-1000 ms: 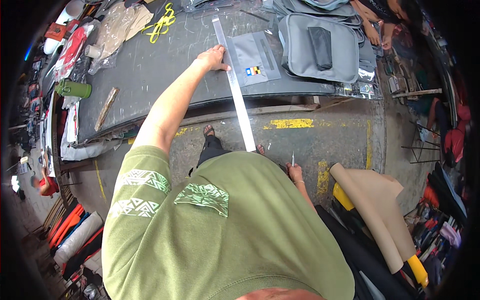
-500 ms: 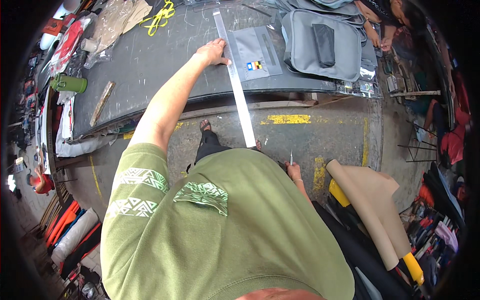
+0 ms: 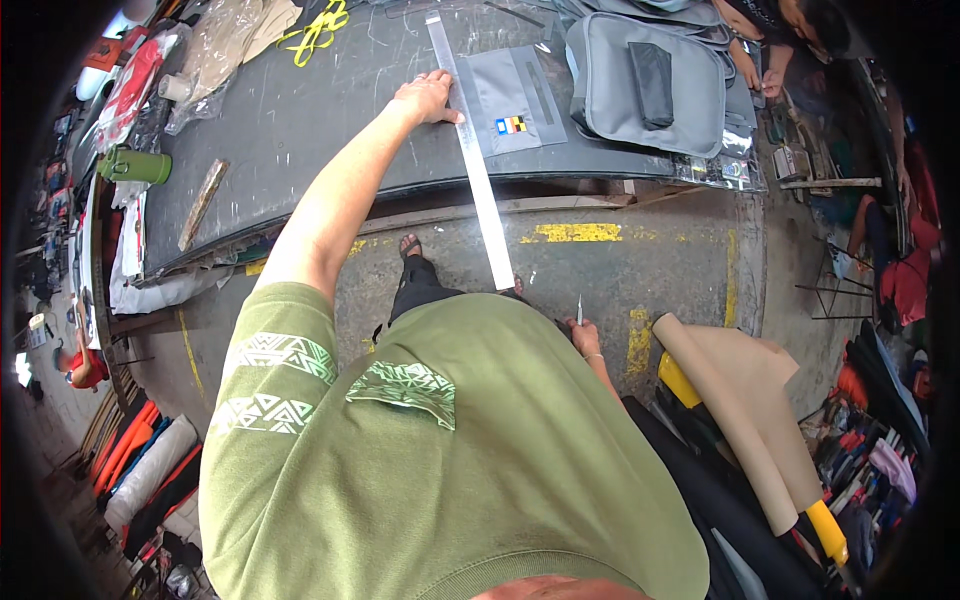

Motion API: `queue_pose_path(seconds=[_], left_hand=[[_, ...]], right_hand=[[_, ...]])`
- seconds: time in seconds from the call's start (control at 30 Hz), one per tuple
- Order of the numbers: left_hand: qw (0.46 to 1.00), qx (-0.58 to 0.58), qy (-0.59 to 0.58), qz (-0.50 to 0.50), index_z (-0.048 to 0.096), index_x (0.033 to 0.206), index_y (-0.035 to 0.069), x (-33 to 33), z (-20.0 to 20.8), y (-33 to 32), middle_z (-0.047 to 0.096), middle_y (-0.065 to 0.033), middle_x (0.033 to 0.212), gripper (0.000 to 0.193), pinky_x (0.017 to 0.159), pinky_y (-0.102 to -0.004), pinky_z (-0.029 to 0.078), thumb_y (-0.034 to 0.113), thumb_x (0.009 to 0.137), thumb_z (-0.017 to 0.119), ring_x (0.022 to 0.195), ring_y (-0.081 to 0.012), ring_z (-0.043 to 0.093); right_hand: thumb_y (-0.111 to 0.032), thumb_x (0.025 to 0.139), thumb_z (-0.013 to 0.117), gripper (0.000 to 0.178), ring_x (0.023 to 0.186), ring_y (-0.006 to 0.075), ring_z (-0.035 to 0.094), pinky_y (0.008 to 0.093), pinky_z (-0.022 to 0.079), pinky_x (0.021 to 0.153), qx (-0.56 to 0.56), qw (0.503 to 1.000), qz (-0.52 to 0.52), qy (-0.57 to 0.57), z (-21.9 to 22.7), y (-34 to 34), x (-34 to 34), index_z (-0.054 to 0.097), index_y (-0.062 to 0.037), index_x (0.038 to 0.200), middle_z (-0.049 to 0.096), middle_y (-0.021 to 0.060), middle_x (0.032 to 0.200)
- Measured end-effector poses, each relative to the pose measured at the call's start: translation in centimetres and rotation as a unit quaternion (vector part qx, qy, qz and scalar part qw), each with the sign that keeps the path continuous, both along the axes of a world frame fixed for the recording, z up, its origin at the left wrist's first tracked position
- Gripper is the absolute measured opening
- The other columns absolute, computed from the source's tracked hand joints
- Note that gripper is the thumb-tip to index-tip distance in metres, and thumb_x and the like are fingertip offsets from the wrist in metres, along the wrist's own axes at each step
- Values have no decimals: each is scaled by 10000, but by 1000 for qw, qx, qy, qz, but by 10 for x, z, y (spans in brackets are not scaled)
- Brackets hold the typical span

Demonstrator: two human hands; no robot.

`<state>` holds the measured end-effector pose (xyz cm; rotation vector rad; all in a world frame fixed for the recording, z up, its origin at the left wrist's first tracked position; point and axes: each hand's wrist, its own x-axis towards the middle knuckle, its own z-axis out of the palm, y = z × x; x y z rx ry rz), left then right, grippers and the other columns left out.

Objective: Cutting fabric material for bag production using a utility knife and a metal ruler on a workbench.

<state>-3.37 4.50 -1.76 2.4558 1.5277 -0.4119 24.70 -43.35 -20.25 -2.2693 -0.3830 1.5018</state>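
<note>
My left hand (image 3: 428,97) presses on a long metal ruler (image 3: 483,200), with its thumb and fingers on the upper part. The ruler lies along the left edge of a grey fabric piece (image 3: 490,90), and its lower end juts past the table's near edge toward my body. A small colourful patch (image 3: 511,125) and a dark strip show on the fabric. Low beside my right side, away from the table, my right hand (image 3: 585,338) is closed around a thin, pointed silver tool (image 3: 579,308). Its exact kind is too small to make out.
Grey bags (image 3: 610,95) are stacked right of the fabric on the dark table (image 3: 330,120). A green bottle (image 3: 135,166), a wooden piece (image 3: 204,205) and yellow straps (image 3: 318,35) lie leftward. Another person's hands (image 3: 770,82) are at far right. A brown roll (image 3: 715,410) stands near my right.
The view has shifted slightly. My left hand stays on the ruler, and my right hand with the pointed tool has barely moved.
</note>
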Motion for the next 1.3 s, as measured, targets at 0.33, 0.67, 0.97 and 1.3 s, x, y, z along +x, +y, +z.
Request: queue_pose_path(seconds=[0.33,0.67,0.97,1.3], left_hand=[[999,7,-41,-9,475,1481,64,-4,0,-6,455,-148,1541,897,1184,-479,402,502,790,844,1457,-382,414],[999,2,-37,-36,471,1470,2,-4,-2,-5,431,-183,1563,869,1192,-443,395,488,834,810,1452,-368,427],[998,-19,15,-62,415,1514,-20,1,5,0,393,-209,1577,1031,1201,-434,387,590,784,816,1464,-357,412],[998,-17,12,-59,421,1521,6,-3,0,-2,368,-183,1611,1064,1220,-437,367,616,751,831,1494,-356,368]], right_hand=[[-236,964,694,227,500,149,600,323,470,457,-19,1000,10,-19,4,1,-1,640,-29,888,657,43,661],[-212,962,691,191,506,158,600,329,485,484,-6,999,26,-18,-16,0,0,659,-31,912,664,52,667],[-247,953,702,244,480,168,573,340,449,450,18,1000,-14,4,-31,-7,0,626,-44,842,630,49,634],[-248,944,707,252,483,168,585,334,463,453,-4,1000,15,-21,-13,-3,-1,626,-30,846,651,59,653]])
